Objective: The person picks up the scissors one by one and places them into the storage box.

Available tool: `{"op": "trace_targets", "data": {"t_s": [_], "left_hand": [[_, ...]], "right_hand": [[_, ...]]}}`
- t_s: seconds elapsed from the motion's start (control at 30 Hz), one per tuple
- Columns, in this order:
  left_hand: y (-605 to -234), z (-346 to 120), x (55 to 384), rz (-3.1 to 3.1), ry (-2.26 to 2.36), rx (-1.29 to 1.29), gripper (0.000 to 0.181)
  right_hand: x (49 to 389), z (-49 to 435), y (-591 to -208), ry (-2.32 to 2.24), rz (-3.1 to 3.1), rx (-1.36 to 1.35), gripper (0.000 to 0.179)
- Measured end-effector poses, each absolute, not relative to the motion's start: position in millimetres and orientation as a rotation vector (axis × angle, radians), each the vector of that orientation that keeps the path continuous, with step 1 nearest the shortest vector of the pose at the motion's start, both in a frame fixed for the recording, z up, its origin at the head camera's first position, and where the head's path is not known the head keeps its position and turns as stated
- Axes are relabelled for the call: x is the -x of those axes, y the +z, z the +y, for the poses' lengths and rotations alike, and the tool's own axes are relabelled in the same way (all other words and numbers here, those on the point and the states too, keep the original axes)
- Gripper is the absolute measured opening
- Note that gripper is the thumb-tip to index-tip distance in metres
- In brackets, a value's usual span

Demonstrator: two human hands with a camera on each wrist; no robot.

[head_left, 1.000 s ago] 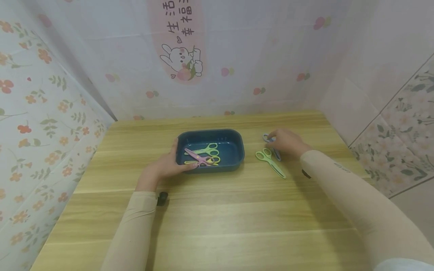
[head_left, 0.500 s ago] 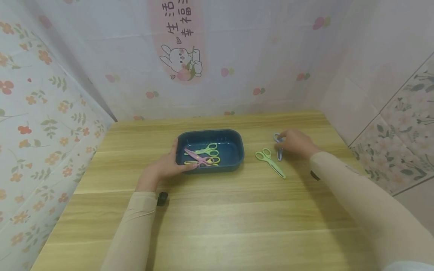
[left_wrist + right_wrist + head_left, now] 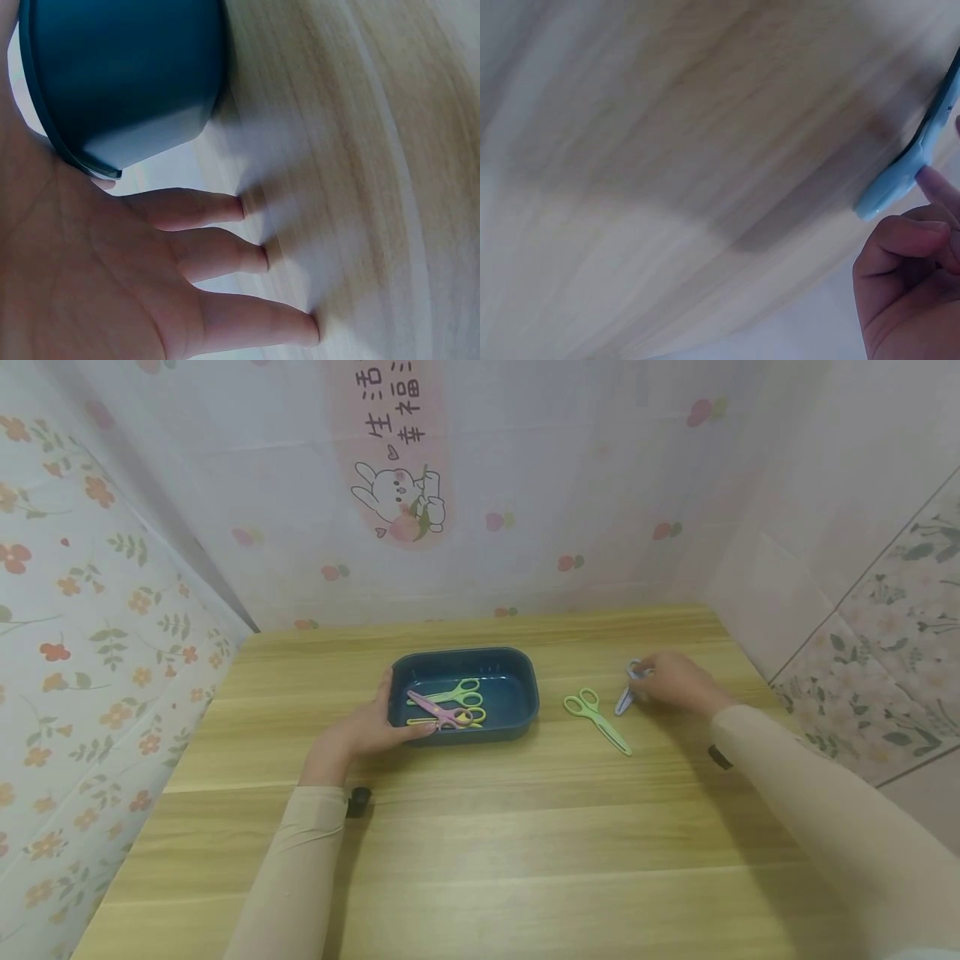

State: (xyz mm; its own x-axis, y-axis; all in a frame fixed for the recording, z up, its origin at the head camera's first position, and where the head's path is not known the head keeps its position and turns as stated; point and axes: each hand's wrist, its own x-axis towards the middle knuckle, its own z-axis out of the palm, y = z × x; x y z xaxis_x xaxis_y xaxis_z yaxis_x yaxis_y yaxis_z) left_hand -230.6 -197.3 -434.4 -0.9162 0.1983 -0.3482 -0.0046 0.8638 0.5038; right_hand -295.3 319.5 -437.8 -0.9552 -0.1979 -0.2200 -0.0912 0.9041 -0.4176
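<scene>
Resting on the counter (image 3: 487, 827) in the head view, a dark blue tray (image 3: 480, 737) is touched at its left end by the left hand (image 3: 360, 727), whose grip is spread wide, the thumb laid over the near rim. Contained in the tray are light green scissors (image 3: 455, 696), yellow scissors (image 3: 420, 721) and, laid across both, pink scissors (image 3: 429, 706). Well to the right, pale blue scissors (image 3: 625, 700) are pinched near the handles by the right hand (image 3: 678, 683), that grip being nearly closed. Between them and the tray, bright green scissors (image 3: 601, 722) are laid flat.

In the left wrist view, the tray is seen beside the palm, and three extended fingers are set tip-down on the counter.

In the right wrist view, the pale blue scissors are partly cut off; they are touched by one outstretched finger, with others curled in.
</scene>
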Motion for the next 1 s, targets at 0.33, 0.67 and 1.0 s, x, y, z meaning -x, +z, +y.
{"op": "trace_targets", "data": {"t_s": [0.33,0.67,1.0], "left_hand": [[-434.9,-197.1,230.6,2.64,0.705,-0.128,0.144],[-435.7,-198.1,231.2,2.646,0.683,-0.131,0.143],[-435.5,-197.2,230.6,2.651,0.691,-0.136,0.144]], "right_hand": [[282.7,341.9,-443.0,-0.564,2.84,0.25,0.056],[278.1,338.7,-447.0,-0.505,2.892,0.157,0.051],[280.9,318.9,-448.4,-0.517,2.915,0.201,0.05]]}}
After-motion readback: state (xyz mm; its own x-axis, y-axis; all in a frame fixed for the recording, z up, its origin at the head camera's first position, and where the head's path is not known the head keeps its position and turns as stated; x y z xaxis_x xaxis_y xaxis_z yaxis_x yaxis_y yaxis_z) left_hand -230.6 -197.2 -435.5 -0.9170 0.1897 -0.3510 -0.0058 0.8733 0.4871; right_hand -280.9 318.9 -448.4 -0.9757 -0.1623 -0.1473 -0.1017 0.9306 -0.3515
